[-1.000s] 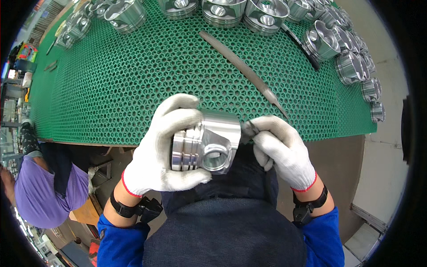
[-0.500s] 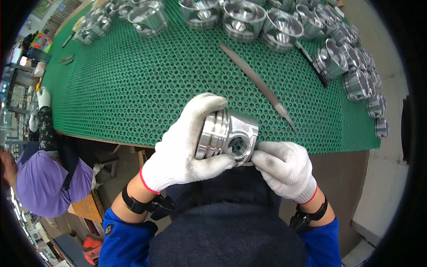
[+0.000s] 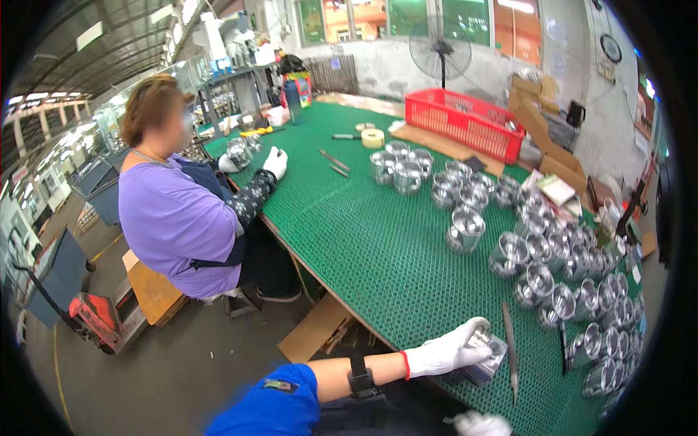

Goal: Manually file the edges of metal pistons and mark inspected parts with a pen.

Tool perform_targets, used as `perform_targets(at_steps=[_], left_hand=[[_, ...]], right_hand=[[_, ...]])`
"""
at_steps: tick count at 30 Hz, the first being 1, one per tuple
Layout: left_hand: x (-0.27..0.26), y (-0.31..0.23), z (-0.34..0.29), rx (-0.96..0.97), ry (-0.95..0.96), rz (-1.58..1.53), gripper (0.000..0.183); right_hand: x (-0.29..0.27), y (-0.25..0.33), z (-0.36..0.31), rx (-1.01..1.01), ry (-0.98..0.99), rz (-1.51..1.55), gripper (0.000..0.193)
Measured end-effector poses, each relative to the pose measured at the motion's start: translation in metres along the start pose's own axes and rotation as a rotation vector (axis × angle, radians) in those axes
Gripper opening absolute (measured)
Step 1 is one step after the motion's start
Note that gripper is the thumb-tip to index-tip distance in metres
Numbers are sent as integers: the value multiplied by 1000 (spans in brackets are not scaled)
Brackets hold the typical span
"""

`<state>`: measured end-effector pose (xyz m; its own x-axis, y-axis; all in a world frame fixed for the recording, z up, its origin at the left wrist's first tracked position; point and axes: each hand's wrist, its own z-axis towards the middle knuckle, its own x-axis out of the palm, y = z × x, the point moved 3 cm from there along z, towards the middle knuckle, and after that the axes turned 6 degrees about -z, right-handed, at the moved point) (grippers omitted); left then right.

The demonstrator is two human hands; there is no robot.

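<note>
In my white-gloved left hand is a shiny metal piston, gripped over its ringed end near the table's front edge. My right hand, also gloved, is blurred and partly cut off at the lower edge, below and apart from the piston. Its fingers look pinched together, with a small dark tip beside them that I cannot make out. Just right of the piston lies a long, tapered file on the green mat.
Many pistons stand along the right and far side, with a dark brush among them. Farther back are a tape roll and a red crate. At left sits a co-worker in purple, hands over the table.
The view has swung up and left, bringing in the co-worker and the room. My right hand has come away from the piston; the left still holds it.
</note>
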<state>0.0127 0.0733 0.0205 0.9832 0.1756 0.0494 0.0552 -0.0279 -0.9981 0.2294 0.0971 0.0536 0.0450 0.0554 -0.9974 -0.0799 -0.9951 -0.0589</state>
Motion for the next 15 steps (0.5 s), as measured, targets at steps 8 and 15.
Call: perform_targets(at_steps=[8,15], left_hand=[[-58,-2,-26,-8,-192,-1113,50],[-172,-25,-63,576,-626,26,34]], right_hand=[[6,-20,-29,244,-267,398,21],[-16,13,-20,185,-284,558,18]])
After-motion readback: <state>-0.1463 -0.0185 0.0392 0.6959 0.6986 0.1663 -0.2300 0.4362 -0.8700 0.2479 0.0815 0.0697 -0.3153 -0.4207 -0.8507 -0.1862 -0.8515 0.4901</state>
